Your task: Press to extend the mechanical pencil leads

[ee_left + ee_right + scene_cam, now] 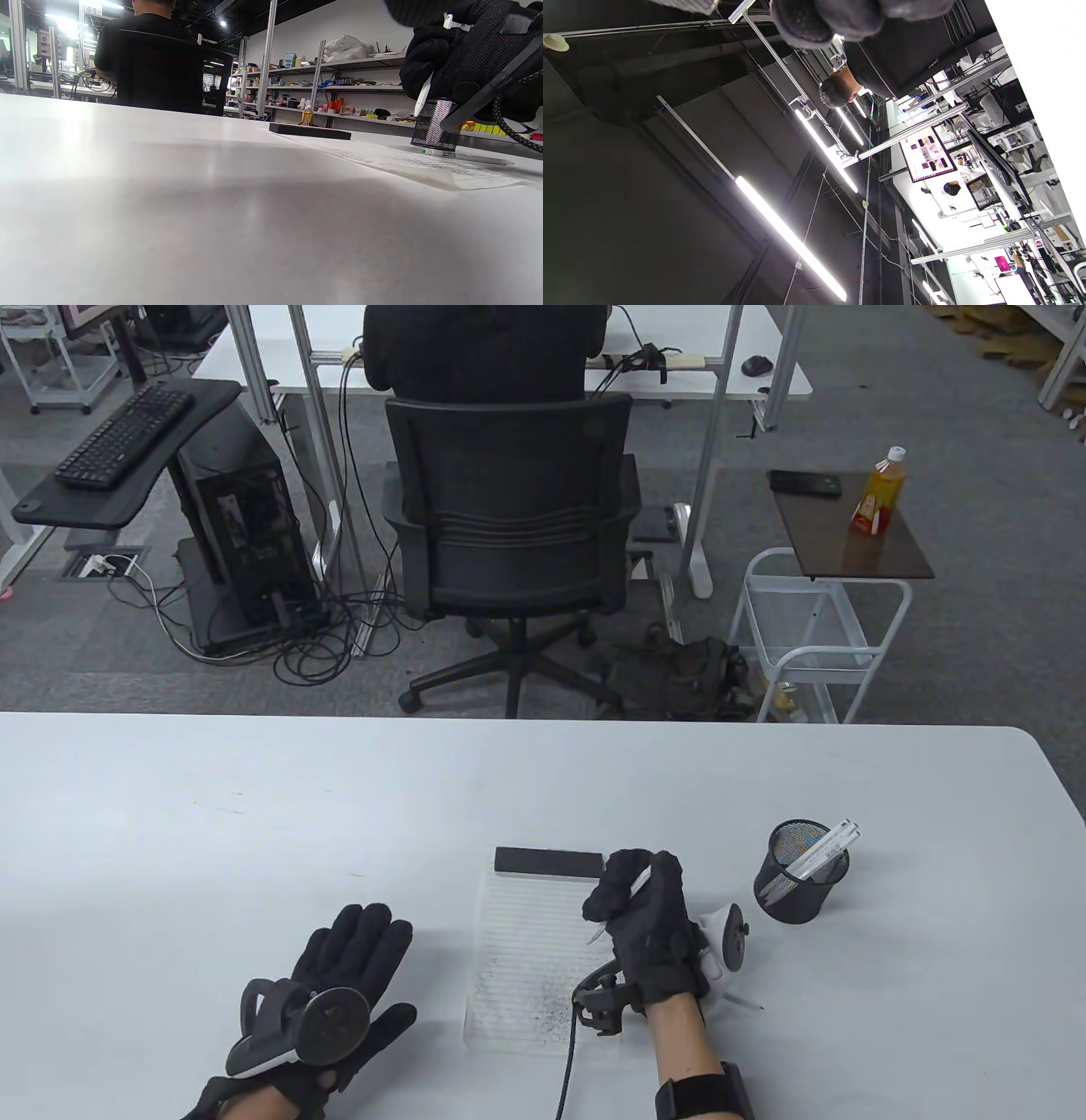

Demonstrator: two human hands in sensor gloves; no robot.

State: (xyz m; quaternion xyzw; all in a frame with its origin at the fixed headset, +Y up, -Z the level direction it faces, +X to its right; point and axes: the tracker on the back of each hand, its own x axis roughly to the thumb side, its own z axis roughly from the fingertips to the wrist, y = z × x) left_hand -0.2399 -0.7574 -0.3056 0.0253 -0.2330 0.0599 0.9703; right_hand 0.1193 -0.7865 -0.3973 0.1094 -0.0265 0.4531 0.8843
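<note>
White pencil (626, 899) gripped in right hand (645, 920).

Pen cup (801, 872) and notepad (543, 950) crowd the right side.

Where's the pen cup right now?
In the table view the black mesh pen cup stands on the table's right side, just right of the right hand and the notepad, with white pencils leaning out of it.
</note>
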